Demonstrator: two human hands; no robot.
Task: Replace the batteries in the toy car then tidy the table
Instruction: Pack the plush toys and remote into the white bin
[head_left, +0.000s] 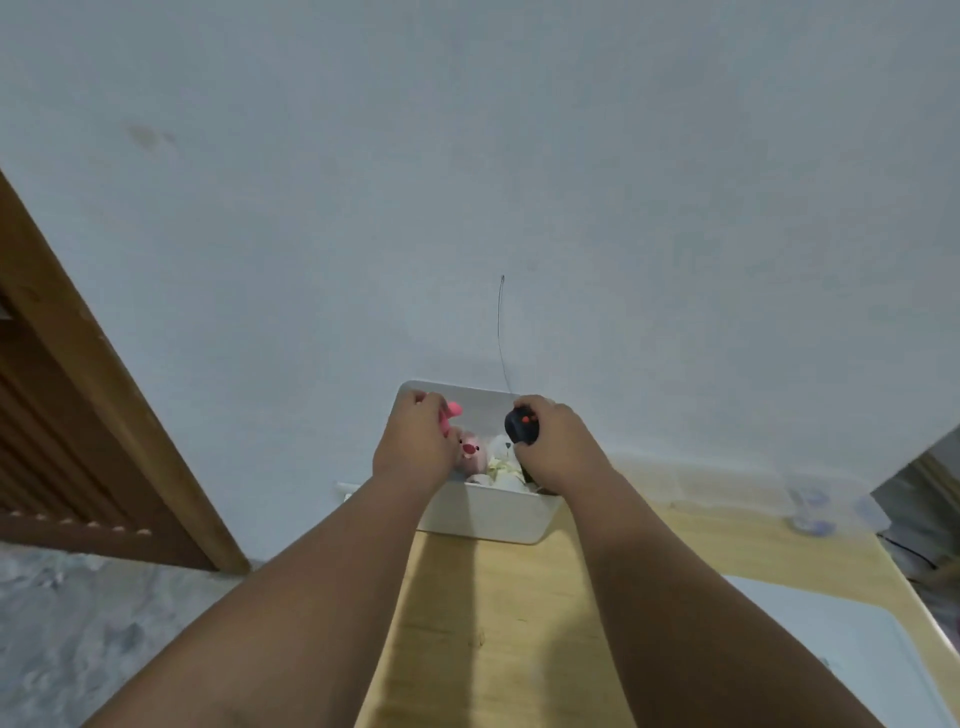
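Forearms (332, 597) out over the wooden table (493, 623), left hand (413, 447) curled round a pink toy (453, 409), right hand (558, 447) gripping the black remote (521, 426), both above the white bin (488, 514) at the far edge; best lowered gently, minding the antenna (500, 322); toy car unseen

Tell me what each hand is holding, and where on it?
The left hand grips a pink toy by its lower part; the tip pokes out. The right hand grips a black remote control by its lower end.
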